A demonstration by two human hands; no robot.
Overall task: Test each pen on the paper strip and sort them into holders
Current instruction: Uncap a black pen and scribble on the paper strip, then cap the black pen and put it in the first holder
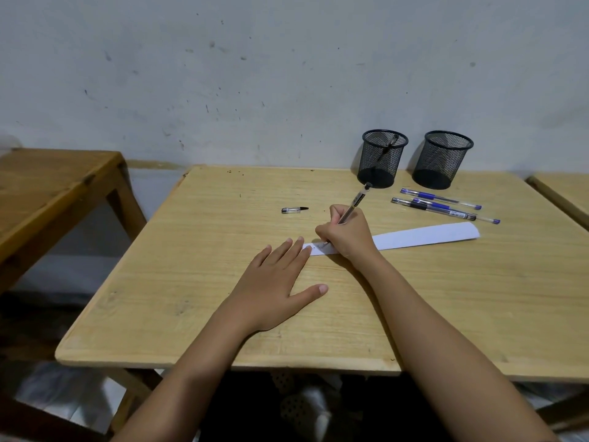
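My right hand (345, 236) grips a black pen (355, 202), its tip touching the left end of the white paper strip (424, 236), where scribbles show. My left hand (277, 279) lies flat on the table, fingers spread, with its fingertips on the strip's left end. A loose black pen cap (294, 210) lies to the left. Three capped pens (443, 205), two blue and one black, lie beyond the strip at the right. Two black mesh holders stand at the back: the left holder (382, 159) contains one dark pen, the right holder (441, 161) looks empty.
The light wooden table (223, 298) stands against a grey wall. A second wooden table (47, 189) stands at the left across a gap, and the corner of another table (564, 193) shows at the right edge.
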